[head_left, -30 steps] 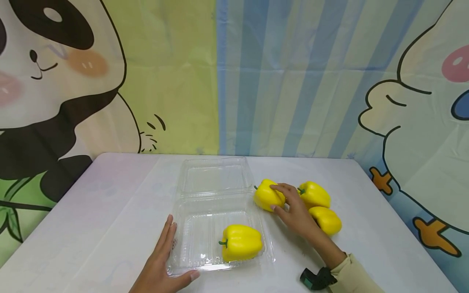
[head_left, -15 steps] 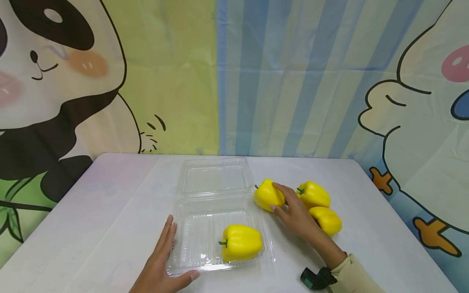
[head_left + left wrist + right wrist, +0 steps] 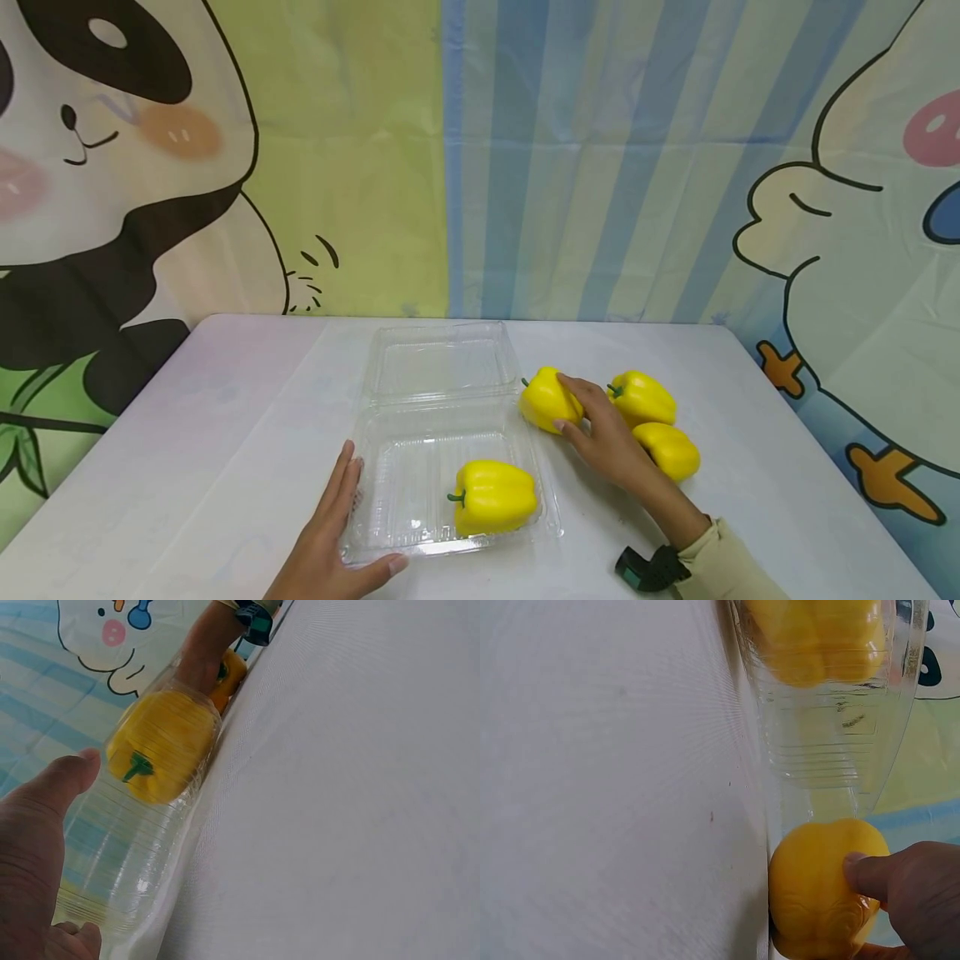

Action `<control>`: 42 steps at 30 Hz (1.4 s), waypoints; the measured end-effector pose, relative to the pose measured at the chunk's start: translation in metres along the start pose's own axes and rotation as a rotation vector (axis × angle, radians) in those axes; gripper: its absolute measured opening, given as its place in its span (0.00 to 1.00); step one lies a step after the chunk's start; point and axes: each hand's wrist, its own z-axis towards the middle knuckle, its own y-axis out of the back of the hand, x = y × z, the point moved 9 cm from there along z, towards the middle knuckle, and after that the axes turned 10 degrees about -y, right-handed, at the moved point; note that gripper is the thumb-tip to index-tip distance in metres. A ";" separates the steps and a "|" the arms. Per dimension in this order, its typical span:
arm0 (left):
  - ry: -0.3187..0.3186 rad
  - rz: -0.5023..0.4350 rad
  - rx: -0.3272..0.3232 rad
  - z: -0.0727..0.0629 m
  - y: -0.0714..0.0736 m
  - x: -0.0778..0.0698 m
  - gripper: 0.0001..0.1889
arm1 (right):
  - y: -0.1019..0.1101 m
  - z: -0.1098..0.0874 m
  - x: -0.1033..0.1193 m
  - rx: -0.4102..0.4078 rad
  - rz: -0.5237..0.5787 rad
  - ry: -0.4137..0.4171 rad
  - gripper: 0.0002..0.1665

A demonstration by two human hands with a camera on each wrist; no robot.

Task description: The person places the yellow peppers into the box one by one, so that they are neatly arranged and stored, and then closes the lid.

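Observation:
In the head view my right hand (image 3: 609, 433) grips a yellow bell pepper (image 3: 546, 402) just right of the clear plastic clamshell box (image 3: 405, 467). The right wrist view has my thumb (image 3: 866, 876) pressed against that pepper's (image 3: 814, 889) side, while most other fingers are hidden. My left hand (image 3: 328, 533) rests at the box's near left corner, fingers straight along its side and thumb spread by the front edge. Another yellow bell pepper (image 3: 495, 497) lies on its side in the box's right half, green stem pointing left; it shows through the clear wall in the left wrist view.
Two more yellow peppers, one behind (image 3: 643, 398) and one nearer (image 3: 667, 452), lie right of my right hand. The box's lid (image 3: 442, 362) is folded back flat toward the table's far edge. A printed cloth (image 3: 570, 167) hangs behind the white table (image 3: 225, 450).
My right index finger has shifted slightly back over the top of the pepper. The left hand, the box and the other peppers stay where they were.

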 end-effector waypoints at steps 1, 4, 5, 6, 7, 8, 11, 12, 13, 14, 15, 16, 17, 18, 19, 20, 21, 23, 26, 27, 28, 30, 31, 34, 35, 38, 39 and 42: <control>-0.001 -0.005 0.000 0.000 0.000 0.000 0.64 | 0.000 0.000 0.000 -0.001 0.000 0.002 0.40; 0.006 -0.006 0.003 -0.001 0.001 0.000 0.64 | -0.001 0.000 0.001 -0.001 0.003 0.014 0.40; 0.005 -0.004 0.004 -0.002 0.001 0.000 0.64 | -0.001 0.000 0.001 0.000 0.005 0.017 0.40; 0.006 -0.003 0.003 -0.002 0.001 0.000 0.63 | -0.001 0.000 0.001 0.000 0.004 0.017 0.40; 0.008 -0.001 0.005 -0.003 0.001 0.000 0.63 | -0.002 0.000 0.001 0.000 0.007 0.016 0.40; 0.010 0.001 0.005 -0.003 0.001 0.001 0.63 | -0.002 0.000 0.000 0.001 0.007 0.011 0.40; 0.006 0.011 0.002 -0.003 0.001 0.001 0.63 | -0.003 0.000 0.000 0.002 0.006 -0.001 0.41; 0.004 0.015 0.001 -0.003 0.002 0.001 0.63 | -0.003 -0.001 -0.001 0.002 0.004 -0.008 0.41; 0.001 0.020 0.001 -0.003 0.002 0.000 0.63 | -0.003 -0.001 -0.001 0.003 0.005 -0.011 0.41; -0.004 0.025 -0.001 -0.003 0.002 0.000 0.63 | -0.003 -0.001 -0.001 0.004 0.004 -0.014 0.41; -0.009 0.032 -0.002 -0.003 0.002 0.000 0.63 | -0.002 -0.001 0.000 0.004 0.004 -0.013 0.41; -0.015 0.037 -0.003 -0.002 0.002 -0.001 0.63 | -0.002 -0.001 0.000 0.004 0.004 -0.015 0.41; -0.016 0.038 -0.004 -0.002 0.001 -0.001 0.63 | -0.001 -0.001 0.000 0.003 0.003 -0.014 0.40; -0.016 0.039 -0.005 -0.002 0.001 -0.001 0.63 | -0.001 -0.001 0.000 0.002 0.002 -0.015 0.40; -0.016 0.039 -0.006 -0.002 0.001 -0.002 0.63 | 0.000 -0.001 0.001 0.000 0.002 -0.011 0.40; -0.015 0.039 -0.007 -0.001 0.001 -0.002 0.63 | 0.001 -0.001 0.001 -0.003 0.000 -0.008 0.40; -0.014 0.039 -0.009 -0.001 0.001 -0.002 0.64 | 0.001 -0.001 0.001 -0.005 -0.002 -0.006 0.40; -0.008 0.035 -0.010 -0.001 0.001 -0.002 0.64 | 0.001 -0.001 0.002 -0.007 -0.006 0.000 0.40; -0.006 0.032 -0.009 -0.001 0.001 -0.002 0.64 | 0.001 0.000 0.002 -0.009 -0.016 0.008 0.40; -0.006 0.031 -0.009 -0.001 0.001 -0.002 0.64 | 0.001 0.000 0.002 -0.009 -0.017 0.011 0.40; -0.005 0.030 -0.007 -0.001 0.000 -0.002 0.64 | 0.001 0.000 0.002 -0.008 -0.019 0.011 0.40; -0.006 0.033 -0.008 -0.001 0.000 -0.002 0.64 | 0.000 -0.001 0.002 -0.007 -0.020 0.010 0.40; -0.006 0.036 -0.008 -0.001 0.000 -0.002 0.64 | 0.000 -0.001 0.002 -0.006 -0.020 0.008 0.40; -0.012 0.048 -0.010 -0.001 0.001 -0.002 0.64 | 0.000 -0.001 0.002 -0.002 -0.029 0.007 0.40; -0.014 0.050 -0.012 -0.001 0.001 -0.002 0.64 | -0.001 -0.001 0.002 0.001 -0.031 0.007 0.41; -0.017 0.051 -0.013 -0.002 0.001 -0.003 0.64 | -0.001 -0.001 0.002 0.005 -0.034 0.007 0.41; -0.014 0.048 -0.012 -0.001 0.001 -0.003 0.64 | -0.001 -0.001 0.002 0.006 -0.036 0.006 0.41; -0.005 0.044 -0.007 -0.001 0.001 -0.003 0.64 | -0.001 0.000 0.001 0.005 -0.035 0.003 0.41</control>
